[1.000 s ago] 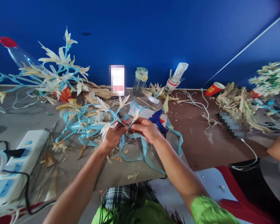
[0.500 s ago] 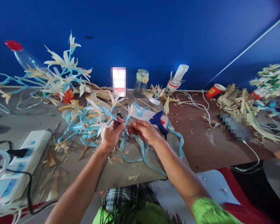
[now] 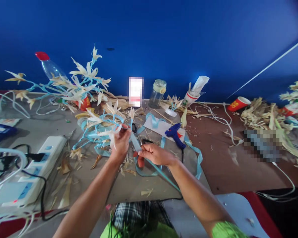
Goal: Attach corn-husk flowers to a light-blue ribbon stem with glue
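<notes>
My left hand [image 3: 120, 143] is closed on a light-blue wrapped stem of a branch with pale corn-husk flowers [image 3: 101, 127], holding it just above the grey table [image 3: 129, 188]. My right hand [image 3: 154, 154] sits lower and to the right, pinching the light-blue ribbon [image 3: 152, 165] that runs taut up to the stem. The loose ribbon loops over the table under both hands. A red object shows under my right fingers; I cannot make out what it is.
A blue glue gun [image 3: 175, 134] lies right of my hands. A white power strip [image 3: 33, 173] with black cables lies at left. A finished flower branch [image 3: 81, 82], a plastic bottle [image 3: 49, 67], a glass jar [image 3: 157, 93], paper cups [image 3: 235, 104] and husk piles [image 3: 260, 114] line the back.
My right hand has drawn down and away from the left, pulling the ribbon taut. The view has shifted, so everything sits further right in the picture. The other person's arm at right is gone.
</notes>
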### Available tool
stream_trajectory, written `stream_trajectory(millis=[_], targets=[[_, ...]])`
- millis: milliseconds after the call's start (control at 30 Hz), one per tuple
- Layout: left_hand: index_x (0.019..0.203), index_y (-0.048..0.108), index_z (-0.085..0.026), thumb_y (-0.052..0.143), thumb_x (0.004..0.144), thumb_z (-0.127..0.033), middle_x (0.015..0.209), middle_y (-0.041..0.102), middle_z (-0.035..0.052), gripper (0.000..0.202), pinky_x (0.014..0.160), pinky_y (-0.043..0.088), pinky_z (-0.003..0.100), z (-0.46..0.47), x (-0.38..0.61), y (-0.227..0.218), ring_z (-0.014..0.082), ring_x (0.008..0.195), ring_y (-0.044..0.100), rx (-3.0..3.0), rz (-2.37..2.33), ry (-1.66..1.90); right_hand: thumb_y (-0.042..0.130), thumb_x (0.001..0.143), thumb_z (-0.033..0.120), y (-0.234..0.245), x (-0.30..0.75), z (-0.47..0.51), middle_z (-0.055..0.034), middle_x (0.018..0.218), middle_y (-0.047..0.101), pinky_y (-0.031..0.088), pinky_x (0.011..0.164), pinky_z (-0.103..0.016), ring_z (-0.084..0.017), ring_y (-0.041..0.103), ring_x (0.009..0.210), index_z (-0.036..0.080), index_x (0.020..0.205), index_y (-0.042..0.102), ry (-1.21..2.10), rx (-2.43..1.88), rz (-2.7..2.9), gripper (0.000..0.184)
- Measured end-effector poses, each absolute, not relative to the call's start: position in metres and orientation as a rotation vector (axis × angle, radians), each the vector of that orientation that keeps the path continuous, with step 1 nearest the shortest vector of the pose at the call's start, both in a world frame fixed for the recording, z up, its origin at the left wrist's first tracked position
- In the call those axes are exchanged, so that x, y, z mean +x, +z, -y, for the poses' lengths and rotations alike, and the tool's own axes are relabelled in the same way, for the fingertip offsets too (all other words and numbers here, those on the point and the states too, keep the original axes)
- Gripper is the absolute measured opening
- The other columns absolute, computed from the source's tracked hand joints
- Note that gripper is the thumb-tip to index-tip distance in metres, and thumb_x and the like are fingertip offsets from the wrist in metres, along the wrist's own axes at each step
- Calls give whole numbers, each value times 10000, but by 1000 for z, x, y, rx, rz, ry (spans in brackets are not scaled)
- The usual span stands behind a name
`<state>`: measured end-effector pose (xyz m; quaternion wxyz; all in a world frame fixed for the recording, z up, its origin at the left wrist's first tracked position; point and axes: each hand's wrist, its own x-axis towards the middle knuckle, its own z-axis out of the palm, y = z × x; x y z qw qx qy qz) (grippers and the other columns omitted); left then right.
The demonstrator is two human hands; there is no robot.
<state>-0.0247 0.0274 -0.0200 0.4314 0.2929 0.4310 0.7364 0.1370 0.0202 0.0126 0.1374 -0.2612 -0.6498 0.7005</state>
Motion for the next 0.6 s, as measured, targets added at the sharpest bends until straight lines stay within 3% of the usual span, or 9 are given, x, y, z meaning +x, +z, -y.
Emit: stream_trajectory(millis=[133, 233, 367, 467, 533, 600], targets=[[759, 565, -192, 734, 643, -234, 792, 600, -17, 210, 720, 449, 230, -29, -26, -24, 88, 728, 569, 761, -1123, 1873, 559, 845, 485, 14, 146, -24, 4, 554, 626, 425, 537, -212, -84, 550, 493, 125, 798, 563, 2209, -644, 1765, 363], [750, 547, -195, 728, 644, -247, 786, 597, -17, 216, 723, 454, 246, -32, -33, -22, 96, 716, 568, 720, -1167, 1966, 636, 803, 449, 13, 154, -31, 15, 584, 644, 414, 484, -193, -82, 554, 465, 130, 1024, 517, 2283, -668, 1571, 406], [761, 507, -207, 727, 624, -245, 787, 578, -19, 262, 751, 462, 278, -37, -44, -16, 120, 743, 581, 688, -1167, 2125, 681, 788, 371, 15, 165, -39, 1, 644, 680, 368, 415, -155, -44, 489, 385, 129, 1379, 269, 2323, -708, 1597, 760], [771, 491, -212, 718, 639, -265, 783, 563, -17, 268, 765, 466, 296, -39, -50, -14, 127, 739, 584, 708, -1211, 2211, 625, 841, 345, 20, 179, -40, -29, 727, 710, 345, 380, -144, -29, 462, 349, 169, 1463, 101, 2274, -787, 1705, 832], [770, 488, -212, 705, 661, -276, 786, 563, -12, 251, 772, 465, 305, -39, -51, -15, 132, 742, 587, 762, -1257, 2248, 557, 885, 366, 25, 192, -39, -52, 758, 717, 337, 363, -146, -29, 463, 342, 165, 1456, 179, 2270, -763, 1815, 714], [771, 496, -211, 690, 683, -276, 802, 575, 1, 223, 806, 456, 317, -38, -50, -17, 143, 779, 594, 866, -1328, 2227, 500, 907, 412, 30, 204, -39, -66, 733, 708, 325, 349, -152, -27, 442, 330, 111, 1349, 410, 2321, -655, 1909, 542]])
